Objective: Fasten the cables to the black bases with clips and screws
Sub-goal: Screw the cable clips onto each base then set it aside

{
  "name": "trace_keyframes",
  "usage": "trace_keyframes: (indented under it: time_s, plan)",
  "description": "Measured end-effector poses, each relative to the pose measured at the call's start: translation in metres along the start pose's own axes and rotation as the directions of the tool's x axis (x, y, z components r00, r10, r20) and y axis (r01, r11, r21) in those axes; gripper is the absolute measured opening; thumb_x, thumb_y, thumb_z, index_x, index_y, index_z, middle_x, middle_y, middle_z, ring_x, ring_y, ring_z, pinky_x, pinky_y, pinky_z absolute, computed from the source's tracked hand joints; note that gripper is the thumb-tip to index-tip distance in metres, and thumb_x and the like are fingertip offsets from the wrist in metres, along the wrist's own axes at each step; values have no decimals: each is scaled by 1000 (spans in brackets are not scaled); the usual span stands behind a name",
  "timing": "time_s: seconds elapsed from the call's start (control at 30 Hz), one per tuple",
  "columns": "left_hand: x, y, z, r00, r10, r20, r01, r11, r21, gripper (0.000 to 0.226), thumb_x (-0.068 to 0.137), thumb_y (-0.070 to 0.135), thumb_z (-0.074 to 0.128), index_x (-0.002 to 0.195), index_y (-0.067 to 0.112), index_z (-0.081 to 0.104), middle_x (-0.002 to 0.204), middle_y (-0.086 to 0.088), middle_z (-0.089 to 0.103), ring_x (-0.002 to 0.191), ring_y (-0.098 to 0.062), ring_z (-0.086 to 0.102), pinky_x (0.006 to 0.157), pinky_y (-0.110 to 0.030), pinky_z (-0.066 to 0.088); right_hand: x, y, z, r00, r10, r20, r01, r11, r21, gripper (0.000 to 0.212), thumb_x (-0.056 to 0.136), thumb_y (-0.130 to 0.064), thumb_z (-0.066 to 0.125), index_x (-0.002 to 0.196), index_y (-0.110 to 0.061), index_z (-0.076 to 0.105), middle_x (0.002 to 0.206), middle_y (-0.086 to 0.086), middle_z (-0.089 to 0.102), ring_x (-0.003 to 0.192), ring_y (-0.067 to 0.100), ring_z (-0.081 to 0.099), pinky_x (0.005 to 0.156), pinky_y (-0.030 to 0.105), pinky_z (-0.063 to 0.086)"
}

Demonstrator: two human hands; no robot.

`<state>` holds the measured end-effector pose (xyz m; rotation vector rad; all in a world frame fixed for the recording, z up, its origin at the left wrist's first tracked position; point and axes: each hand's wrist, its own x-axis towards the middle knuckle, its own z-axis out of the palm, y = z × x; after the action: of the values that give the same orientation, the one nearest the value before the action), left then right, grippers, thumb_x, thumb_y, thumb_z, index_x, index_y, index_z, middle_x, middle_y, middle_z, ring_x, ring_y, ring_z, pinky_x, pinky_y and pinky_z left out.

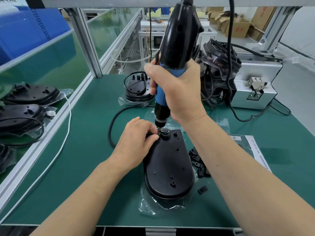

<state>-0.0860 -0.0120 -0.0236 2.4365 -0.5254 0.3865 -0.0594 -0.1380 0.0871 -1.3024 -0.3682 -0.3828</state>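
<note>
I judge the screw-driving step is in hand. My right hand is clenched round the blue grip of the black electric screwdriver, which stands nearly upright, bit down on the far end of the black oval plastic base. My left hand pinches the black round cable where it meets that end. I cannot tell whether a clip sits under the fingers. The base lies mid-table on the green mat, long axis near to far, narrower end far. The cable loops off left. Next I need steady downward pressure, bit square on the screw. Loose small black clips lie just right.
</note>
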Motion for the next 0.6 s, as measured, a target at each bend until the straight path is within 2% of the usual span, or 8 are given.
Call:
trace_keyframes:
  time_s: [0.1, 0.23, 0.4, 0.53, 0.6]
  plan:
    - [1, -1, 0, 1000, 20, 22, -21, 999, 44, 9, 88, 16, 67, 84, 18, 59, 81, 12, 57, 88, -7, 49, 112, -20, 18, 3, 2, 2, 1000, 8, 10, -7, 1000, -19, 23, 73, -3, 66, 80, 16, 54, 57, 14, 51, 47, 24, 48, 51, 33, 44]
    - [1, -2, 1, 999, 31, 17, -31, 999, 41, 10, 87, 14, 67, 85, 18, 58, 81, 12, 56, 87, -4, 46, 111, -23, 21, 6, 4, 2, 1000, 3, 4, -3, 1000, -18, 23, 73, -2, 66, 80, 16, 54, 58, 13, 52, 48, 24, 49, 51, 35, 45]
    - [0, -3, 2, 1000, 5, 9, -5, 1000, -20, 14, 88, 14, 66, 85, 23, 57, 83, 24, 52, 91, 11, 43, 107, -13, 18, 9, 5, 3, 998, 23, 52, -21, 999, -37, 22, 74, -1, 65, 82, 17, 54, 55, 15, 52, 45, 25, 49, 50, 36, 45]
    - [1, -2, 2, 1000, -7, 5, 7, 1000, -20, 12, 88, 14, 66, 84, 22, 58, 83, 24, 53, 90, 3, 44, 104, -1, 9, 8, 5, 4, 998, 35, 49, -33, 999, -42, 22, 75, -1, 66, 83, 16, 55, 57, 16, 53, 46, 26, 50, 50, 37, 46]
    - [0, -2, 3, 1000, -21, 0, 21, 999, -31, 15, 88, 15, 67, 85, 25, 57, 83, 22, 54, 90, 1, 47, 101, 1, 13, 8, 6, 3, 999, 38, 29, -37, 999, -32, 21, 76, 0, 65, 83, 16, 54, 57, 17, 52, 47, 26, 49, 50, 37, 45]
